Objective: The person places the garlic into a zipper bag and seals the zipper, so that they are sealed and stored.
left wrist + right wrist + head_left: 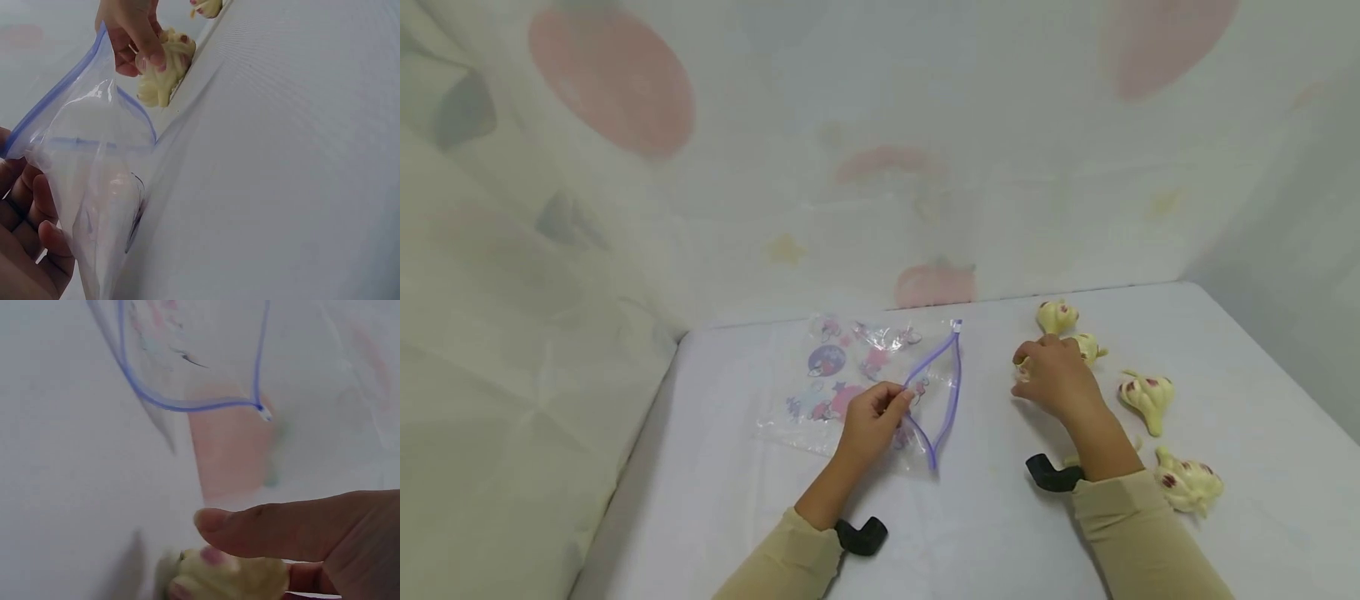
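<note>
A clear zip bag (827, 392) with pink, purple and blue prints lies on the white table, its purple-edged mouth spread toward the right. My left hand (868, 423) pinches one purple edge of that mouth between thumb and fingers. To the right of the bag, my right hand (1060, 383) holds a pale yellow, garlic-like bulb (164, 75) with dark red spots. In the right wrist view the thumb (250, 531) lies over this bulb (228, 575). Its underside is hidden.
More spotted bulbs lie on the right: one at the back (1057, 317), one behind the right hand (1088, 347), one farther right (1146, 400) and one near the sleeve (1187, 483). Another is mostly hidden by the right wrist. Printed cloth (745, 192) hangs behind the table.
</note>
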Motion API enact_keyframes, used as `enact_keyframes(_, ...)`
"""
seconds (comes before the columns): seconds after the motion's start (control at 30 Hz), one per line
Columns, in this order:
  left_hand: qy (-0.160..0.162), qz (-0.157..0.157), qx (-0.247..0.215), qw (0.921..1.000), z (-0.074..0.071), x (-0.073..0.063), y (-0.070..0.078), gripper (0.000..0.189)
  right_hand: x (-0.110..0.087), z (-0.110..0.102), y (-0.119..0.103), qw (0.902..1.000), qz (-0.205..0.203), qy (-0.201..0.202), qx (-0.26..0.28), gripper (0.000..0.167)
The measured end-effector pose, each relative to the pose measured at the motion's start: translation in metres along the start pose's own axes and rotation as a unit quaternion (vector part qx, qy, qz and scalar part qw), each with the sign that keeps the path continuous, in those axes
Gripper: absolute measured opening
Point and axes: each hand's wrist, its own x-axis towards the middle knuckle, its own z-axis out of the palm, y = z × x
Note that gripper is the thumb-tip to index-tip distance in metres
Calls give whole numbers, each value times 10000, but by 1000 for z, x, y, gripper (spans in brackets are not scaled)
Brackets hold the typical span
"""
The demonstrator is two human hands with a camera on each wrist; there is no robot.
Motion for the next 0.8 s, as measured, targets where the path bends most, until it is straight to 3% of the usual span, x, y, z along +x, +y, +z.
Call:
enact_keyframes(0.13,-53,5,-18,10000,0,1,2,19,3,9,-4,10000,-34,42,74,38)
enact_keyframes(0.53,-138,-177,104,9997,-2,-1,5,20,4,13,-4,9951,-348,-423,829,47)
enact_keyframes(0.8,27,-296,56,9995,4,6,-31,23,4,10,1,9920,-336,-811,910,61)
